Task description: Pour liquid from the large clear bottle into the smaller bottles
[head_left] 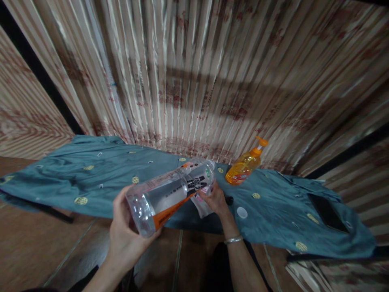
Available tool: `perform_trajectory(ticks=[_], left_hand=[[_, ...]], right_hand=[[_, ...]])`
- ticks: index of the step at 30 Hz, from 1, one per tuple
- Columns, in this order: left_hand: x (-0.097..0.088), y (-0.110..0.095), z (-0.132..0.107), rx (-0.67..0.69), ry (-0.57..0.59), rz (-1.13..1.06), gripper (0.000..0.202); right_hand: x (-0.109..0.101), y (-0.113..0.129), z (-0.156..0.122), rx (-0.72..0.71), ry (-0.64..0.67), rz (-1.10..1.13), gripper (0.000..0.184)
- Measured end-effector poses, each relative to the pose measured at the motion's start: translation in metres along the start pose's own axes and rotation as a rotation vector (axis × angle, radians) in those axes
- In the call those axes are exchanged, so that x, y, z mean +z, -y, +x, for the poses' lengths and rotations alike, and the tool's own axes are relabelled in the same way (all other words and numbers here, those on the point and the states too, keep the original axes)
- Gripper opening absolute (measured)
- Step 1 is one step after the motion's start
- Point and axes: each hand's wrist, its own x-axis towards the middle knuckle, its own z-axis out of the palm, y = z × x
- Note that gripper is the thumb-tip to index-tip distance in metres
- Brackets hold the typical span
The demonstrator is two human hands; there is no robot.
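A large clear plastic bottle with an orange, white and black label is held tilted above the cloth, its neck end pointing away to the right. My left hand is wrapped round its base. Closed at the neck end is my right hand, with the fingers partly hidden behind the bottle. A white and pink item, perhaps a packet, shows just below the right hand; whether the hand touches it is unclear. No liquid can be made out in the bottle.
A teal patterned cloth covers the narrow table. On it stand or lie an orange pump bottle, a white round disc, a small black object and a dark phone. Pleated curtains hang behind.
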Motion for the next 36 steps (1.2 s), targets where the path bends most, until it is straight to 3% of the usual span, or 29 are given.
perform_trajectory(ticks=[3, 11, 16, 21, 31, 36], left_hand=[[0.001, -0.003, -0.001, -0.01, -0.01, -0.007, 0.086], [-0.007, 0.016, 0.004, 0.129, 0.092, 0.065, 0.096], [-0.003, 0.008, 0.004, 0.072, 0.015, 0.046, 0.091], [-0.002, 0.001, 0.007, 0.069, 0.027, 0.036, 0.091], [-0.006, 0.009, 0.006, 0.074, 0.076, 0.054, 0.092], [-0.004, 0.007, 0.006, 0.016, 0.018, 0.019, 0.094]], right_hand=[[0.0, 0.0, 0.0, 0.029, 0.034, 0.026, 0.049], [-0.002, 0.0, 0.001, 0.034, 0.033, 0.038, 0.052], [0.001, -0.003, 0.001, 0.022, 0.025, 0.041, 0.051], [0.002, -0.002, 0.001, 0.033, 0.016, 0.006, 0.056], [-0.001, 0.0, 0.001, 0.052, 0.03, 0.006, 0.055], [0.001, -0.001, 0.0, 0.043, 0.014, 0.026, 0.05]])
